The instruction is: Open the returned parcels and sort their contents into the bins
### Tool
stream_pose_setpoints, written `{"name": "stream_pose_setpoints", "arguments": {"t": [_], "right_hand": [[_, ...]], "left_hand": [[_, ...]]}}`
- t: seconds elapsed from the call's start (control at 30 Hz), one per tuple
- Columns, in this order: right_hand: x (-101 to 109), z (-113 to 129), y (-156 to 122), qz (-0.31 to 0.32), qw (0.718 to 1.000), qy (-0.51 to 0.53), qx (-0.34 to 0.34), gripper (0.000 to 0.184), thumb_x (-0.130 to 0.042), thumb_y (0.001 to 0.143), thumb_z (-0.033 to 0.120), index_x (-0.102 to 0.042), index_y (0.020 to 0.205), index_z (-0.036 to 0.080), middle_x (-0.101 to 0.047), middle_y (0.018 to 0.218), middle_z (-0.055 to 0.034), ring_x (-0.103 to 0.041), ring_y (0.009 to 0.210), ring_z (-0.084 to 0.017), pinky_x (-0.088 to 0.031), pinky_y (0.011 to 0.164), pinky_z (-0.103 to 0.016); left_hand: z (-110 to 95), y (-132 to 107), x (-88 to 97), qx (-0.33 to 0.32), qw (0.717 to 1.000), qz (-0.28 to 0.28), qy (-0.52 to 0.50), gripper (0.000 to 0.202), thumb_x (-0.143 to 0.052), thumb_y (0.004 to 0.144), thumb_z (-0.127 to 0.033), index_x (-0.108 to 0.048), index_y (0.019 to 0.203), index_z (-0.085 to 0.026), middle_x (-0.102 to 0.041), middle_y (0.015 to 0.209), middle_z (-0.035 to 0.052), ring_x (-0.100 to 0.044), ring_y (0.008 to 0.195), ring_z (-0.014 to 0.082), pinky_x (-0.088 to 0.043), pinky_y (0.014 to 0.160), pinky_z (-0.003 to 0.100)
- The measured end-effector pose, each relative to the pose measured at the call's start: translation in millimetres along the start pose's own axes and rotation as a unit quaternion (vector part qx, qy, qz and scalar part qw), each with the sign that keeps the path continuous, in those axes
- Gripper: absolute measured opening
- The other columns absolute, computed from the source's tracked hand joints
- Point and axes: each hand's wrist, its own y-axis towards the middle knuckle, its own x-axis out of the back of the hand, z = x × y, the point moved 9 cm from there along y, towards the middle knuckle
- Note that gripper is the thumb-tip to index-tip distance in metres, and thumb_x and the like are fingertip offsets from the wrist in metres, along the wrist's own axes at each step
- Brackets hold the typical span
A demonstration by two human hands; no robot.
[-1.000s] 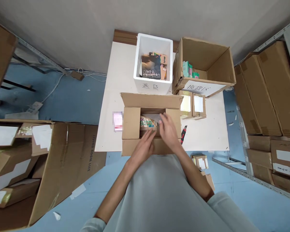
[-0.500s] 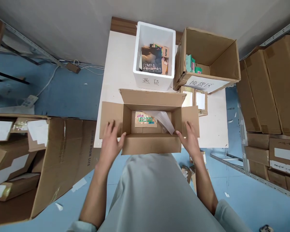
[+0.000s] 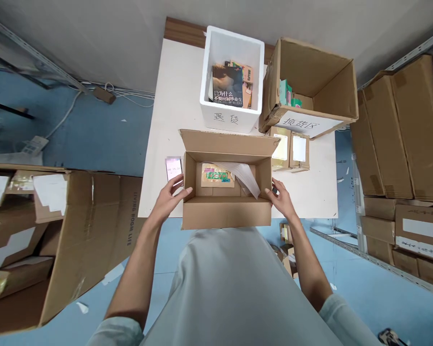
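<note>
An open cardboard box (image 3: 226,211) rests at the table's front edge, its far flap up and its near flap spread toward me. Inside lie a flat packet with colourful print (image 3: 216,176) and a strip of white foam wrap (image 3: 246,177). My left hand (image 3: 169,198) grips the left side, thumb over the rim and fingers outside. On the right side my right hand (image 3: 282,198) holds in the same way. The side flaps are out of sight, down along the walls. A small dark thing by my right fingers is too hidden to name.
Left of the box lies a phone (image 3: 173,168) showing a timer. Behind stand a white foam bin (image 3: 233,118) with books and a large carton (image 3: 315,86) with small green boxes. Two small parcels (image 3: 290,149) sit behind right. A big carton (image 3: 94,230) of parcels flanks the table's left.
Both side flaps have gone from spread outward to down against the box's sides. My hands have moved from the flaps onto the side walls. The phone has come into view.
</note>
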Motion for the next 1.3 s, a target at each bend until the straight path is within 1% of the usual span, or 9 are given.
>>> {"name": "stream_pose_setpoints", "arguments": {"t": [0.23,0.3,0.4,0.5,0.6,0.73,0.83,1.07,1.3], "right_hand": [[3,-2,6,0.018,1.000,-0.012,-0.003,0.074,-0.065,0.097,0.076,-0.073,0.144,0.020,-0.069,0.147,-0.0190,-0.070,0.130,-0.034,-0.058,0.115,-0.054],[13,10,3,-0.004,0.997,-0.077,0.020,0.066,-0.061,0.102,0.068,-0.073,0.143,0.018,-0.070,0.145,-0.0202,-0.069,0.132,-0.036,-0.058,0.114,-0.056],[14,48,-2,-0.027,0.976,-0.200,0.087,0.050,-0.054,0.108,0.045,-0.071,0.145,0.016,-0.069,0.148,-0.0205,-0.064,0.140,-0.037,-0.050,0.124,-0.058],[-16,85,6,0.020,0.954,-0.271,0.126,0.046,-0.047,0.109,0.025,-0.068,0.149,0.017,-0.069,0.148,-0.0189,-0.066,0.137,-0.034,-0.051,0.122,-0.052],[-63,99,35,0.105,0.931,-0.331,0.108,0.051,-0.044,0.105,0.010,-0.066,0.150,0.016,-0.069,0.148,-0.0189,-0.070,0.131,-0.032,-0.054,0.116,-0.045],[-117,64,86,0.233,0.880,-0.412,-0.023,0.049,-0.051,0.099,0.002,-0.067,0.145,0.010,-0.070,0.146,-0.0245,-0.068,0.136,-0.034,-0.052,0.114,-0.042],[-147,36,110,0.285,0.865,-0.408,-0.064,0.043,-0.064,0.099,0.011,-0.069,0.142,0.011,-0.075,0.140,-0.0218,-0.071,0.133,-0.034,-0.055,0.108,-0.039],[-201,-1,119,0.330,0.853,-0.398,-0.066,0.075,-0.074,0.102,0.025,-0.042,0.171,0.022,-0.071,0.152,-0.0172,-0.069,0.139,-0.031,-0.053,0.111,-0.037],[-226,-10,135,0.344,0.839,-0.417,-0.061,0.061,-0.067,0.104,0.017,-0.050,0.163,0.014,-0.069,0.152,-0.0243,-0.068,0.141,-0.036,-0.054,0.114,-0.045]], "left_hand": [[8,9,5.6,0.025,1.000,0.005,0.000,0.098,-0.087,0.078,-0.060,-0.052,0.162,-0.022,-0.062,0.159,0.0207,-0.060,0.149,0.0384,-0.052,0.124,0.058],[-2,5,15.0,-0.017,0.998,-0.021,0.060,0.091,-0.084,0.082,-0.059,-0.055,0.159,-0.021,-0.063,0.157,0.0207,-0.060,0.148,0.0384,-0.052,0.123,0.058],[-39,-2,14.9,-0.135,0.975,-0.066,0.167,0.077,-0.075,0.093,-0.056,-0.056,0.159,-0.021,-0.059,0.161,0.0191,-0.056,0.153,0.0369,-0.045,0.128,0.058],[-80,2,-16.5,-0.243,0.940,-0.051,0.234,0.066,-0.067,0.101,-0.048,-0.054,0.161,-0.022,-0.053,0.168,0.0161,-0.048,0.159,0.0344,-0.039,0.133,0.056],[-101,22,-63.5,-0.287,0.918,0.009,0.274,0.062,-0.060,0.104,-0.036,-0.051,0.165,-0.023,-0.048,0.174,0.0147,-0.046,0.160,0.0339,-0.039,0.133,0.058],[-104,51,-114.1,-0.301,0.890,0.068,0.336,0.079,-0.065,0.095,-0.022,-0.044,0.171,-0.022,-0.043,0.177,0.0157,-0.044,0.161,0.0371,-0.043,0.131,0.059],[-100,62,-129.1,-0.291,0.875,0.074,0.379,0.089,-0.065,0.089,-0.014,-0.039,0.174,-0.020,-0.042,0.178,0.0174,-0.045,0.159,0.0388,-0.045,0.128,0.059],[-106,66,-115.9,-0.304,0.852,0.002,0.426,0.089,-0.055,0.095,-0.008,-0.027,0.178,-0.026,-0.028,0.185,0.0116,-0.016,0.174,0.0344,-0.029,0.137,0.063],[-93,78,-111.9,-0.288,0.850,0.001,0.440,0.088,-0.051,0.090,-0.004,-0.036,0.175,-0.019,-0.035,0.182,0.0131,-0.015,0.175,0.0332,-0.020,0.141,0.060]]}}
